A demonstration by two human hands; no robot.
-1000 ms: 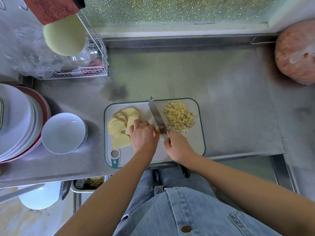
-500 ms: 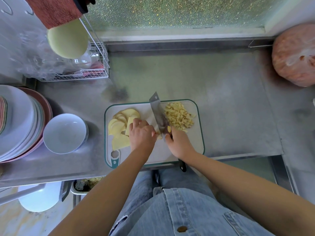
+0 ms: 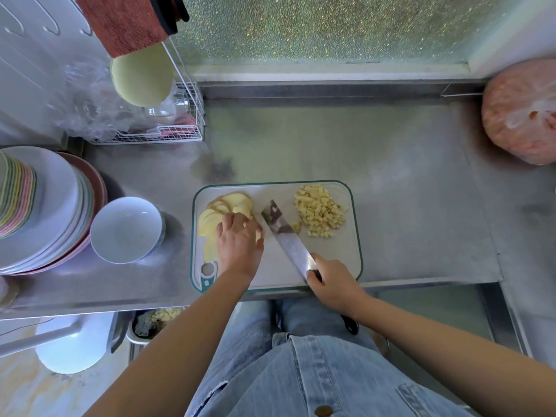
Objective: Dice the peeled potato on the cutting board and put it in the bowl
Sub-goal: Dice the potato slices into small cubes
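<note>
A steel tabletop (image 3: 391, 164) is stretching beneath a frosted window, and everything is sitting in relation to the cutting board (image 3: 346, 263) near its front edge. Far left of the board, plates (image 3: 45, 212) are standing stacked. Just left of it the white bowl (image 3: 126, 230) is waiting empty, close enough for an easy transfer. On the board's left part, potato slices (image 3: 216, 215) are lying fanned. The left hand (image 3: 239, 245) is curling its fingers over them, apparently pinching a few together for cutting, though the knuckles are hiding the grip. Across the board's middle the knife (image 3: 285, 236) is slanting, its handle being clasped by the right hand (image 3: 334, 284) at the board's front edge. On the board's right part, the diced potato (image 3: 320, 213) is lying heaped out of the blade's way, probably to leave cutting room.
</note>
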